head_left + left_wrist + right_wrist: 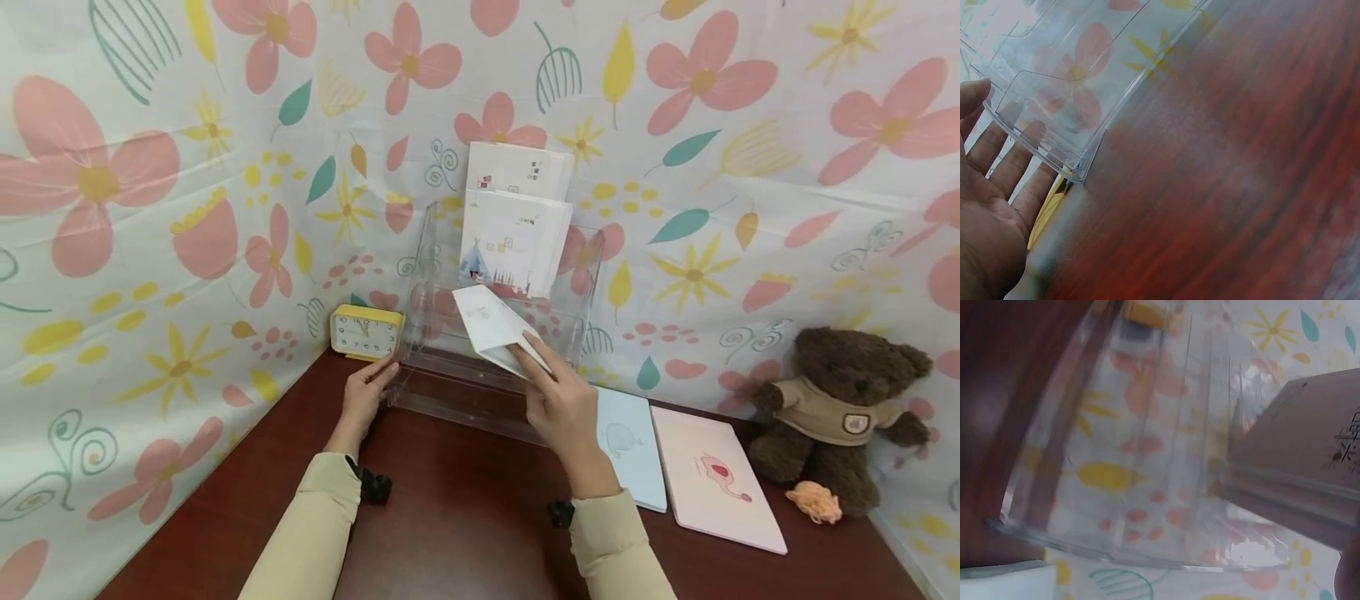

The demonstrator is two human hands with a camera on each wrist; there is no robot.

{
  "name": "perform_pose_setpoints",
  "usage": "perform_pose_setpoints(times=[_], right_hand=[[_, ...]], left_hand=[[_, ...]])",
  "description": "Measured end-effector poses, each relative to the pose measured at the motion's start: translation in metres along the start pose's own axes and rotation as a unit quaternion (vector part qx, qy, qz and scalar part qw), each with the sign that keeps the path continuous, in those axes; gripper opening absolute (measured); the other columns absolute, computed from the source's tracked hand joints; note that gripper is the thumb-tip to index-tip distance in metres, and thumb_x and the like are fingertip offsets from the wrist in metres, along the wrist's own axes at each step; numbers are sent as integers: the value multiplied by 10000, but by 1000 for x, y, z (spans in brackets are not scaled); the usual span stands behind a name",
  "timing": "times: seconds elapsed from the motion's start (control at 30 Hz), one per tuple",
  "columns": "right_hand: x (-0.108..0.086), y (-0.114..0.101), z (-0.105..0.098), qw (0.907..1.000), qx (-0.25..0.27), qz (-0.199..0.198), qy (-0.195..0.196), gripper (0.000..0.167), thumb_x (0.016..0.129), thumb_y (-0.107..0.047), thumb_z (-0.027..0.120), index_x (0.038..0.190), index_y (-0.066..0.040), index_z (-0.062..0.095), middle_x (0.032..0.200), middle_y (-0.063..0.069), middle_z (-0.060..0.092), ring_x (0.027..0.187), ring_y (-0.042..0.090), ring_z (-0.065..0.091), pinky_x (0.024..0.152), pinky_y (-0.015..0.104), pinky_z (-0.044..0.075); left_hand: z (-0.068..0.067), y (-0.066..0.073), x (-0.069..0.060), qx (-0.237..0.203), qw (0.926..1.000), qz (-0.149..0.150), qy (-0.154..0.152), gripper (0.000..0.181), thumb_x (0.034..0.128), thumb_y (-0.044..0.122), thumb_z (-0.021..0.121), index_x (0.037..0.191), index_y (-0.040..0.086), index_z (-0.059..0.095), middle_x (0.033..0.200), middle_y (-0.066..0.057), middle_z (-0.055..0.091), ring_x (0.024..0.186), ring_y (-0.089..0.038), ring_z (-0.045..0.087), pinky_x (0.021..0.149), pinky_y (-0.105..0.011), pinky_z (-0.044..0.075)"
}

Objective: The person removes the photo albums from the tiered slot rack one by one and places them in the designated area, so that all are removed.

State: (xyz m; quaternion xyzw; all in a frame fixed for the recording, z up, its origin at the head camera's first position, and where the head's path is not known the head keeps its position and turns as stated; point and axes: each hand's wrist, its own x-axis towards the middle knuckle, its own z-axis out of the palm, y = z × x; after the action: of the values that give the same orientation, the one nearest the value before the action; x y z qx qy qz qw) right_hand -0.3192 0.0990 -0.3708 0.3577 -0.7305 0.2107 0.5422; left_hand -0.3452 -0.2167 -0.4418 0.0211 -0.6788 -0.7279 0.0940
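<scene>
A clear plastic tiered rack (465, 400) stands on the table against the patterned cloth. My left hand (367, 392) holds its left side edge, thumb at the front and fingers along the outside; the left wrist view shows this rack edge (1041, 150) close up. My right hand (562, 408) grips white notebooks (487, 325), tilted above the lower tiers; their layered spines show in the right wrist view. How many it holds I cannot tell. Behind them, white notebooks with small drawings (513, 242) stand upright in the upper tiers.
A yellow alarm clock (366, 331) sits left of the rack. To the right lie a light-blue notebook (626, 442) and a pink notebook (720, 483). A brown teddy bear (840, 417) sits at the far right, with an orange yarn bundle (815, 502) before it.
</scene>
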Motion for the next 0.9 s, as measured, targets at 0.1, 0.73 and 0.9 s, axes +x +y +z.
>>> perform_pose_setpoints(times=[0.1,0.73,0.9], right_hand=[[6,0,-14,9992,90,15,399,493,906,20,591,1353,-172,674,1283,113,679,701,287,663,445,349,381],[31,-17,-73,9810,1720,-112,895,381,995,-235,663,1200,85,692,1026,198,731,787,251,699,706,233,538],[24,-14,-80,9796,1885,-128,679,402,990,-232,672,1226,94,674,1061,203,729,904,212,711,773,200,541]], left_hand=[[0,-10,6,-72,10000,45,0,482,1001,228,663,1449,87,555,1548,-112,436,1367,-334,470,1070,-527,434],[-2,-11,7,-200,9998,-6,-32,479,1003,210,657,1451,84,546,1538,-117,446,1357,-319,483,1068,-523,437],[-2,-21,12,-244,9997,70,-27,479,1002,232,660,1450,101,551,1532,-114,454,1358,-319,484,1072,-521,433]])
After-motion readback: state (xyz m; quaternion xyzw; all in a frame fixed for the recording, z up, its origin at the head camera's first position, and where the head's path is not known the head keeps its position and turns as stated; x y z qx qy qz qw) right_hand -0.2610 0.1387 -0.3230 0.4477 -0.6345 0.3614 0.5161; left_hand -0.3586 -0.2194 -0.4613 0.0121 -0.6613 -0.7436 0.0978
